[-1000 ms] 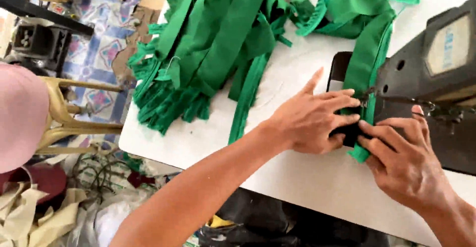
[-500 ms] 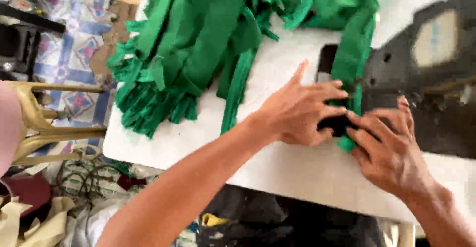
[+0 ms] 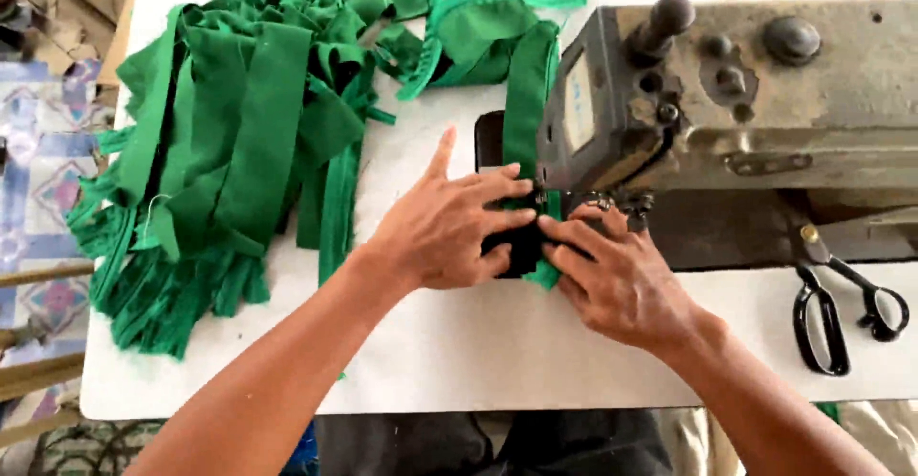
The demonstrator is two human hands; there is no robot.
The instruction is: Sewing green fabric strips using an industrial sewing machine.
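**Two hands pressing green strip at the needle**

Heaped green strips point(image 3: 229, 151) lie left on the desk point(image 3: 459, 361). Left hand point(image 3: 449, 227) and right hand point(image 3: 622, 280) lie flat, fingers spread, pinning a green strip point(image 3: 529, 103) beneath the sewing machine point(image 3: 727, 94). Fingertips sit near the needle: a slip could prick them. The strip runs lengthwise away from the person. Scissors point(image 3: 832, 304) rest right.
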